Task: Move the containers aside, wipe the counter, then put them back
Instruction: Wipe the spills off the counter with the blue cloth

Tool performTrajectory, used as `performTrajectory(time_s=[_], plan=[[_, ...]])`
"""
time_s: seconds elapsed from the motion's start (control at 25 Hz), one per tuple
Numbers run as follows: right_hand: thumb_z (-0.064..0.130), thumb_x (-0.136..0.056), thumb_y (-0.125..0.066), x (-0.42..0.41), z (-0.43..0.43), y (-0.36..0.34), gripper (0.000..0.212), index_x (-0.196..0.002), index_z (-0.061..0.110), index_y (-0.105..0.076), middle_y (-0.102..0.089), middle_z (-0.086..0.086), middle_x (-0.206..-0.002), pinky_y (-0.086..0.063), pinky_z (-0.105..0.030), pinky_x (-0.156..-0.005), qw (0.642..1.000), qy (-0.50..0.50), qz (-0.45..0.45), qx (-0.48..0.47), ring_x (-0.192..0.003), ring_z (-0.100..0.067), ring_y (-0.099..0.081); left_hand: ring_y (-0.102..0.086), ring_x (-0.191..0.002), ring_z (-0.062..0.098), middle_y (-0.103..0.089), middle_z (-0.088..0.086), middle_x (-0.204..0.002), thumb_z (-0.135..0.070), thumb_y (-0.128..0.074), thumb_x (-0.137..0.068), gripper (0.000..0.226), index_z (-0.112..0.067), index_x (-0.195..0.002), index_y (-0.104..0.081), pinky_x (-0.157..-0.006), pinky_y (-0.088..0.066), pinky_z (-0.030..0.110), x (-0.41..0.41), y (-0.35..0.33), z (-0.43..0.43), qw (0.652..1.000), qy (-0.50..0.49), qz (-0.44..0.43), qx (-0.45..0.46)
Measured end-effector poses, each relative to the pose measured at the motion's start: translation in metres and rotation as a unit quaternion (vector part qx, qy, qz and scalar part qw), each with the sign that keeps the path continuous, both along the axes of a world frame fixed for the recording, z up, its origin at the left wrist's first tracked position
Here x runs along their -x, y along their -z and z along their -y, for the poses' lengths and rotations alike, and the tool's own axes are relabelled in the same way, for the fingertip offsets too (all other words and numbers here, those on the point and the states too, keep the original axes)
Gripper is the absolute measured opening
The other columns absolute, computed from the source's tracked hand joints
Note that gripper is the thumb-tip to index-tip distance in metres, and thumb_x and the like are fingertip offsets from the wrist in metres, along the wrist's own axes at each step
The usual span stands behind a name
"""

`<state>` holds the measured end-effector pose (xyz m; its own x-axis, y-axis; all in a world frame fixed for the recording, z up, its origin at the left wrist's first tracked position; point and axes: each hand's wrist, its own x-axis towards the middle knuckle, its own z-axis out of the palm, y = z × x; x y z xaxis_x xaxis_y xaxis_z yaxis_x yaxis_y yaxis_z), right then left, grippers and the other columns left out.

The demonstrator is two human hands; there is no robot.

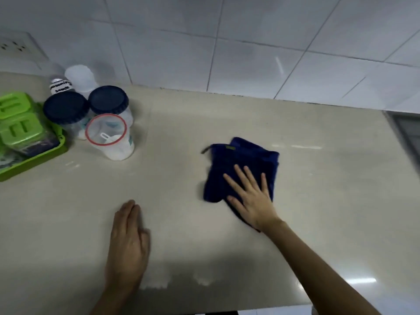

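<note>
A dark blue cloth (244, 161) lies folded on the beige counter (181, 133), right of centre. My right hand (251, 196) presses flat on its near edge, fingers spread. My left hand (128, 239) rests flat on the bare counter, fingers together, holding nothing. The containers stand grouped at the back left: two clear jars with dark blue lids (66, 110) (108, 100), a clear jar with a red rim (109, 137) holding white powder and a scoop, a white frosted jar (79, 76), and a small labelled bottle (60, 86).
A green tray (34, 162) with green-lidded boxes (18, 126) sits at the far left edge. A white tiled wall runs along the back, with a socket (16, 47) at the upper left. A dark recess (406, 130) borders the counter's right end.
</note>
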<state>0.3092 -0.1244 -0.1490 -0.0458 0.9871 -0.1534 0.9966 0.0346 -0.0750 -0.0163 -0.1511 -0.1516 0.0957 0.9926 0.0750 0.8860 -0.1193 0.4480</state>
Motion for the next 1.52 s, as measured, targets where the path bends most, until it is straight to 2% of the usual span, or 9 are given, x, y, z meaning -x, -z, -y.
performTrajectory(time_s=[0.2,0.44,0.56,0.8,0.88,1.16,1.28,1.36,1.52], plan=[[0.057,-0.096,-0.019,-0.061,0.054,-0.012,0.061,-0.15,0.041,0.005,0.008,0.0,-0.164,0.003,-0.066,-0.115,0.928,0.37,-0.029,0.036,-0.15,-0.025,0.013,-0.044,-0.126,0.046,-0.049,0.031,-0.134,-0.019,-0.032,-0.083,0.057,0.015,-0.126,-0.049,-0.111,-0.031,0.051,-0.005,-0.003,-0.001,1.0,-0.008,-0.004,0.019],[0.059,-0.097,-0.015,0.108,0.056,0.006,0.061,-0.153,0.036,-0.01,-0.006,-0.004,-0.164,-0.008,-0.07,-0.113,0.999,0.017,-0.033,-0.007,-0.15,-0.036,-0.001,-0.043,-0.128,0.044,-0.048,0.029,-0.137,-0.015,-0.031,-0.083,0.056,0.014,-0.129,-0.047,-0.111,-0.034,0.052,-0.006,-0.009,0.0,0.999,-0.002,-0.005,0.032],[0.057,-0.099,-0.016,0.059,0.056,0.002,0.057,-0.152,0.04,-0.006,-0.006,0.002,-0.164,-0.009,-0.063,-0.117,0.994,-0.103,-0.017,-0.031,-0.151,-0.026,-0.002,-0.04,-0.13,0.04,-0.046,0.028,-0.139,-0.01,-0.035,-0.084,0.054,0.013,-0.131,-0.046,-0.113,-0.033,0.05,-0.008,-0.011,0.0,0.999,-0.016,0.0,0.031],[0.067,-0.09,0.0,-0.1,0.093,-0.006,0.065,-0.15,0.043,0.007,0.007,0.003,-0.164,0.0,-0.066,-0.116,0.95,0.309,-0.006,0.032,-0.15,-0.026,0.01,-0.042,-0.129,0.043,-0.048,0.029,-0.137,-0.018,-0.031,-0.083,0.057,0.013,-0.128,-0.048,-0.114,-0.03,0.049,-0.006,-0.008,0.0,0.999,-0.01,-0.014,0.03],[0.065,-0.091,-0.003,-0.085,0.066,-0.005,0.066,-0.151,0.04,0.006,0.008,0.0,-0.164,0.003,-0.069,-0.113,0.94,0.34,-0.002,0.039,-0.149,-0.031,0.013,-0.042,-0.128,0.044,-0.048,0.029,-0.136,-0.018,-0.03,-0.083,0.058,0.013,-0.128,-0.048,-0.113,-0.031,0.05,-0.006,-0.008,0.0,0.999,-0.015,-0.019,0.042],[0.056,-0.098,-0.018,0.053,0.008,-0.001,0.06,-0.153,0.038,-0.004,0.001,0.0,-0.165,0.004,-0.067,-0.115,0.999,-0.047,-0.019,0.019,-0.15,-0.032,0.009,-0.042,-0.127,0.046,-0.047,0.031,-0.137,-0.018,-0.031,-0.084,0.057,0.014,-0.129,-0.046,-0.111,-0.033,0.054,-0.006,-0.008,0.003,1.0,-0.01,-0.012,0.014],[0.056,-0.1,-0.017,0.007,0.062,-0.001,0.055,-0.152,0.041,-0.005,-0.001,0.005,-0.165,0.01,-0.055,-0.119,0.991,-0.134,-0.019,0.001,-0.152,-0.022,0.004,-0.043,-0.124,0.05,-0.048,0.034,-0.134,-0.02,-0.03,-0.083,0.059,0.016,-0.126,-0.048,-0.108,-0.034,0.056,-0.007,-0.005,0.002,1.0,0.002,-0.008,-0.013],[0.056,-0.1,-0.014,-0.062,0.094,-0.004,0.054,-0.151,0.043,-0.001,0.001,0.008,-0.164,0.007,-0.049,-0.12,0.997,-0.081,-0.008,-0.003,-0.152,-0.019,0.001,-0.045,-0.12,0.054,-0.049,0.038,-0.131,-0.021,-0.032,-0.082,0.06,0.019,-0.122,-0.05,-0.105,-0.036,0.058,-0.004,-0.002,0.0,0.999,0.011,-0.009,-0.029],[0.057,-0.097,-0.014,-0.148,0.08,-0.013,0.056,-0.149,0.047,0.005,0.012,0.008,-0.163,0.006,-0.06,-0.118,0.953,0.296,-0.037,0.045,-0.15,-0.022,0.013,-0.051,-0.111,0.06,-0.053,0.043,-0.121,-0.02,-0.035,-0.08,0.058,0.024,-0.113,-0.054,-0.099,-0.041,0.062,-0.003,0.008,-0.006,0.997,0.022,-0.018,-0.068]])
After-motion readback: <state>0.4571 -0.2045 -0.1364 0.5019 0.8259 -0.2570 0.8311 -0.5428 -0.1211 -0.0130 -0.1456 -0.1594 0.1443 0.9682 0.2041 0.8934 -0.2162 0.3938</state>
